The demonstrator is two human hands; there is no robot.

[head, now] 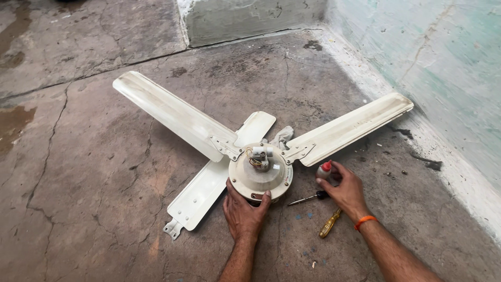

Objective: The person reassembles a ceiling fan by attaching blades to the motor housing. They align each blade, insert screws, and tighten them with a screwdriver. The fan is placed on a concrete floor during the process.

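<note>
2 cream metal fan blades (172, 110) are bolted to the round cream motor housing (260, 176) of a ceiling fan that lies on the cracked grey concrete floor (88, 172), one blade reaching far left and the other far right toward the pale green painted wall (449, 62). 1 more cream blade (211, 180) lies loose under the housing, its bare bracket end pointing near left, so the fan looks partly taken apart, or partly put together; which of the 2 cannot be told.

The left hand (244, 213) is spread open and presses its fingers against the near rim of the housing, steadying it without closing around anything. The right hand (345, 189) curls its fingertips around a small grey bottle with a red cap (324, 169), which stands on the floor just right of the housing, touching the fingers. An orange band (365, 221) circles that wrist.

Short coloured wires and a white terminal block (260, 156) stand exposed on top of the housing. A black-handled screwdriver (309, 198) lies on the floor beneath the right palm, and a yellow-handled screwdriver (330, 223) lies just nearer, neither one gripped. A crumpled white rag (282, 137) sits behind the housing between the blades.
</note>
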